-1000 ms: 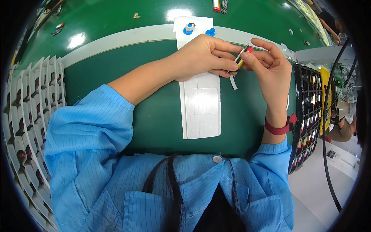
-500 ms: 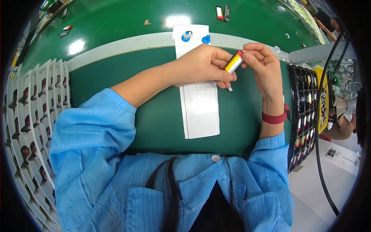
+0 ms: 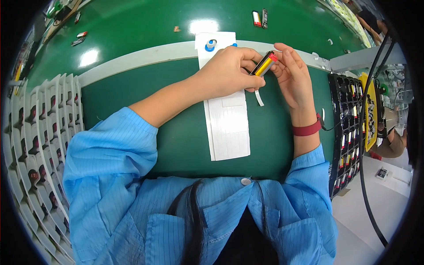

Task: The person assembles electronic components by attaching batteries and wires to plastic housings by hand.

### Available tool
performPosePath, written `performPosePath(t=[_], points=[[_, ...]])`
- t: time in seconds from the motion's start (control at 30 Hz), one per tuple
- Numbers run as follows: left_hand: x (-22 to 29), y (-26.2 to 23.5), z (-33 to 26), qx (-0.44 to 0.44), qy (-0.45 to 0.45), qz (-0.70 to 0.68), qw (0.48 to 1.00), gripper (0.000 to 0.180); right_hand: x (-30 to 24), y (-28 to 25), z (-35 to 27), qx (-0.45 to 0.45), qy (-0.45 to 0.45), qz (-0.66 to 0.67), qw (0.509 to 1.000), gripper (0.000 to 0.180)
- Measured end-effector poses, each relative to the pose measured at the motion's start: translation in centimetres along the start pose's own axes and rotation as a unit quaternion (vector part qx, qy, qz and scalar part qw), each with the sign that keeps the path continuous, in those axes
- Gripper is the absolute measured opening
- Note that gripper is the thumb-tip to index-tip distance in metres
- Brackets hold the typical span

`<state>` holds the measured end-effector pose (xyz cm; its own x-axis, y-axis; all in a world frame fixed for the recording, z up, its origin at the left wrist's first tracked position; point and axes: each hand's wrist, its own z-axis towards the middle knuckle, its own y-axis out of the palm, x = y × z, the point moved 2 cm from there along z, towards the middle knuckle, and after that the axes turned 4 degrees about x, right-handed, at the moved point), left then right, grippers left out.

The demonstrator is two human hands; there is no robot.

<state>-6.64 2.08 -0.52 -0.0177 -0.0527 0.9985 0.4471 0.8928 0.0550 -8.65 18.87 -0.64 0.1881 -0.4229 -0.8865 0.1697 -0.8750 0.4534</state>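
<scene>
While pinched: both grips, left hand [image 3: 227, 73] and right hand [image 3: 293, 75], clamp cell [image 3: 263, 65], upper centre.
Risk: strip [image 3: 259, 98] dangling loose, may snag or misalign.
Risk: cell slips onto sheet [image 3: 227, 128].

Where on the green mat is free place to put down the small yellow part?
Bare green mat lies between the left forearm and the white sheet, and between that sheet and the right forearm. It is crowded at the black tray on the right and the white trays on the left.
</scene>
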Motion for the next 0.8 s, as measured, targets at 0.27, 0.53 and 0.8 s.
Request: performPosePath(t=[0.27, 0.53, 0.8], points=[[-0.7, 0.0, 0.2, -0.022, -0.038, -0.07, 0.997, 0.031, -0.1, 0.8, -0.6, 0.011, -0.126, -0.201, 0.971, 0.02], [1.2, -8.8, 7.5, 0.148, 0.05, 0.409, 0.899, 0.046, 1.4, -1.5, 1.7, 0.104, -0.097, -0.073, 0.987, 0.015], [-0.2, -7.7, 14.2, 0.213, 0.228, 0.641, 0.701, 0.033, 1.7, -0.2, 1.2, 0.056, -0.091, -0.224, 0.969, 0.011]])
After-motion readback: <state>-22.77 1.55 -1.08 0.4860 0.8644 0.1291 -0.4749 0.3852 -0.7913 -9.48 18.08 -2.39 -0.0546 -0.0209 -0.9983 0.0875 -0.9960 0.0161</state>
